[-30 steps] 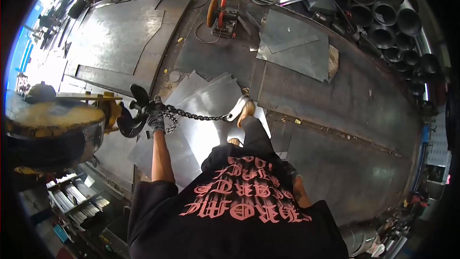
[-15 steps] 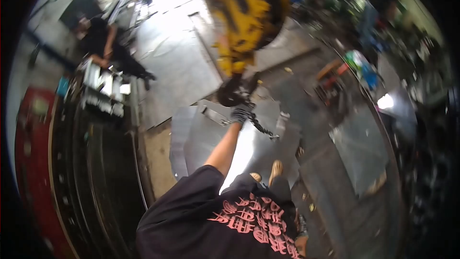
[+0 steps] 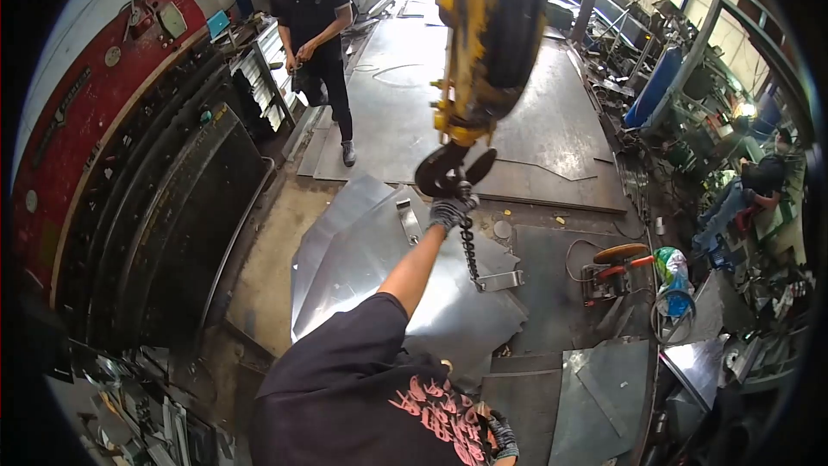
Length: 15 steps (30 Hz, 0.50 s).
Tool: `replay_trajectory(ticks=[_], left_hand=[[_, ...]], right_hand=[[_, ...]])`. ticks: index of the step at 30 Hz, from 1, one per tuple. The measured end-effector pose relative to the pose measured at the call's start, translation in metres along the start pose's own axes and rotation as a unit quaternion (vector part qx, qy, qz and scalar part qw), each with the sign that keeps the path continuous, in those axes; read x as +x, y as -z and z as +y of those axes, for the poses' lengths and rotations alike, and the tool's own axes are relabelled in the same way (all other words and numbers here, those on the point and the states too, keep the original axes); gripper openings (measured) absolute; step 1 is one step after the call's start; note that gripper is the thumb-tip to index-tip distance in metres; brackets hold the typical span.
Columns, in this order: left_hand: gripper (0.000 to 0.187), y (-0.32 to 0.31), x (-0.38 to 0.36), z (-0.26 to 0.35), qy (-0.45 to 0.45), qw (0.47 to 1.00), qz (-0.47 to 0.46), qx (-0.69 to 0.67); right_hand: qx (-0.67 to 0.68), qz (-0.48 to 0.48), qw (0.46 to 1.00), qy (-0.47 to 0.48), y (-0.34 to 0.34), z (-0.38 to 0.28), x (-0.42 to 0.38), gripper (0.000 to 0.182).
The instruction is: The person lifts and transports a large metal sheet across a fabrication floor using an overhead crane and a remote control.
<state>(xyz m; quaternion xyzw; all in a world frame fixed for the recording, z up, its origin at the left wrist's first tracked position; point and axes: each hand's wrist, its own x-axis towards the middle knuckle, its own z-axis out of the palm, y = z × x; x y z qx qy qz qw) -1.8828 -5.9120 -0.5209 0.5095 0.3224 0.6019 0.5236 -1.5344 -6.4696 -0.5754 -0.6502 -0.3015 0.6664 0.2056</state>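
Observation:
My left hand, in a grey striped glove, reaches forward and closes round the top of a dark chain just under a crane hook. The hook hangs from a worn yellow hook block. At the chain's lower end is a metal plate clamp, near the edge of stacked shiny metal sheets. Another metal clamp lies over the sheets to the left of my hand. Low beside my shirt, my gloved right hand has curled fingers; what they hold is mostly hidden.
A person stands ahead on the left, beside a red machine. Large flat plates cover the floor beyond the hook. To the right are a tool with a round disc, a colourful bag and cluttered scrap.
My view has swung and steadied, so the hook and my left hand sit slightly farther right. My left hand stays at the hook and chain. The person on the left now appears upright.

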Motion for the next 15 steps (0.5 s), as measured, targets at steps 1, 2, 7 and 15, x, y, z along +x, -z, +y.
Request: replay_trajectory(ticks=[1, 2, 7, 15], left_hand=[[0.032, 0.006, -0.005, 0.007, -0.06, 0.982, 0.036, 0.174], [0.028, 0.007, -0.013, 0.024, -0.076, 0.92, 0.067, 0.379], [0.032, 0.005, -0.043, 0.122, 0.043, 0.815, 0.102, 0.569], [0.028, 0.023, -0.023, 0.127, 0.118, 0.888, 0.168, 0.411]], right_hand=[[-0.012, -0.014, 1.0, -0.006, 0.007, -0.005, -0.006, 0.035], [-0.019, -0.024, 0.999, -0.01, 0.013, -0.007, -0.012, 0.035], [0.033, -0.03, 0.999, -0.008, 0.018, 0.009, -0.028, 0.037], [0.077, 0.027, 0.996, -0.042, 0.016, 0.051, -0.029, 0.037]])
